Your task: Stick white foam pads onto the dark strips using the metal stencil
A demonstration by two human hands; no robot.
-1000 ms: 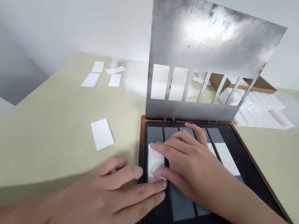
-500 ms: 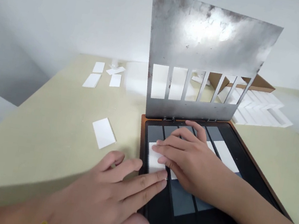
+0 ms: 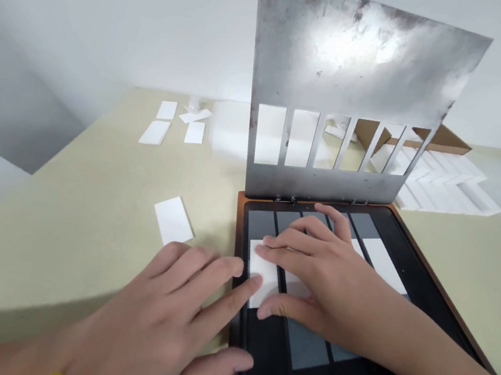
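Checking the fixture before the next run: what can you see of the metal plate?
The metal plate is a thin grey sheet, blotched and scuffed, with a bright patch of glare. A row of tall rectangular slots runs across its lower part. It stands roughly upright, hinged along its bottom edge to the back of the black tray. Nothing else touches it.

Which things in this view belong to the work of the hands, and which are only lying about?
In the work:
- left hand
- right hand
- white card under both hands
- white card near the right wrist
- black tray with grey strips
- hinged steel plate with slots

Lying about:
- white card on the beige table
- four white cards farther back
- white stack by the cardboard box
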